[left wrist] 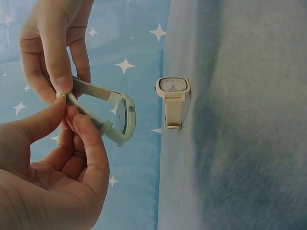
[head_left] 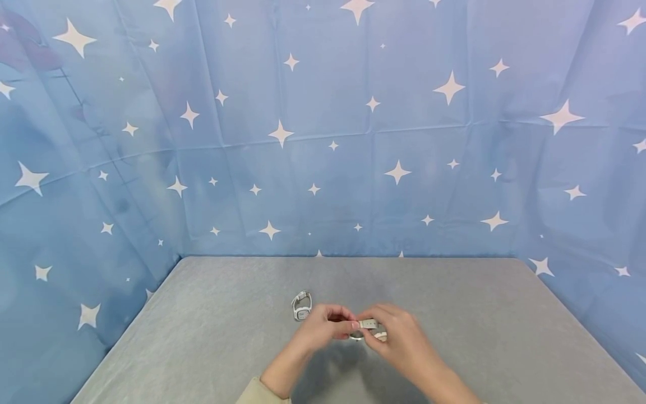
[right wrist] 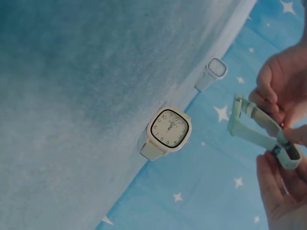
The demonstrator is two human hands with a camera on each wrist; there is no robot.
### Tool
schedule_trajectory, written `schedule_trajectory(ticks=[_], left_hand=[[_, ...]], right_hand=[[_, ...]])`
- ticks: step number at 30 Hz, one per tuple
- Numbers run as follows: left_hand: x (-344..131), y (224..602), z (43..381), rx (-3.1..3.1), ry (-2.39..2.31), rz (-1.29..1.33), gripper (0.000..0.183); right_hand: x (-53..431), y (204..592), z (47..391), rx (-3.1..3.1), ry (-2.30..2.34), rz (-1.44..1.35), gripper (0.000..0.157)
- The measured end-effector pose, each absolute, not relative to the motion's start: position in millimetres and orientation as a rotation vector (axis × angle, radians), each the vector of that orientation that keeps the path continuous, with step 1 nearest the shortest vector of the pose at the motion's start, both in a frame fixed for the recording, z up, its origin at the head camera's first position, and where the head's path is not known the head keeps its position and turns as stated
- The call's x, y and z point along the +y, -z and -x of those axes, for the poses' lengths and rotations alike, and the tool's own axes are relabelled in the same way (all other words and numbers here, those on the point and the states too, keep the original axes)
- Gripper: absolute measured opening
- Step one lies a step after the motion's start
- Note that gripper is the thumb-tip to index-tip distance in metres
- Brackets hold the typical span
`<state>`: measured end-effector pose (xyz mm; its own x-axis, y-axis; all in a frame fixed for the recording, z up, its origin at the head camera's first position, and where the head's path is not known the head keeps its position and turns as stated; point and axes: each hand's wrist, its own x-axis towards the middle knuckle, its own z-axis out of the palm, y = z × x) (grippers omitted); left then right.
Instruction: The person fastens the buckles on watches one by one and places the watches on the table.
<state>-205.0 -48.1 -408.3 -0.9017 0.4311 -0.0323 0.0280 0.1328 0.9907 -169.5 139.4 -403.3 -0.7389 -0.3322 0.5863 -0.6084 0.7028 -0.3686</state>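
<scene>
A pale green watch [left wrist: 125, 117] is held in the air between both hands, its strap bent into a loop. My left hand [head_left: 323, 325] pinches one strap end between thumb and fingers. My right hand [head_left: 404, 336] grips the strap close by, and the fingertips of both hands meet there. In the head view the hands hide much of the watch; a strap end with holes [head_left: 369, 324] shows between them. A cream watch [right wrist: 169, 128] with a squarish dial stands on the table, mostly hidden behind my right hand in the head view.
A white watch [head_left: 302, 308] stands on the grey cloth-covered table [head_left: 227, 336], left of and beyond my left hand. A blue curtain with white stars [head_left: 328, 185] closes off the back and sides of the table.
</scene>
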Motion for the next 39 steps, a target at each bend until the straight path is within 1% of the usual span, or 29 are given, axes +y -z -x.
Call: schedule_trajectory(ticks=[8,14,19,31,39], left_hand=[[-62,411,210,2.048,-1.815,-0.426,0.025],[-69,412,211,2.039,-1.825,-0.394,0.025],[-71,411,213,2.039,-1.815,-0.386,0.024],[-71,412,212,2.053,-1.822,-0.362,0.025],[-68,409,210,2.090,-1.836,-0.423,0.025]], right_hand=[[139,401,167,-2.337,-0.791,-0.704,0.031],[141,400,167,-2.358,-0.797,-0.684,0.031],[142,400,167,-2.320,-0.792,-0.687,0.034],[142,401,167,-2.345,-0.915,-0.665,0.030],[144,402,167,-2.309,-1.037,-0.646,0.028]])
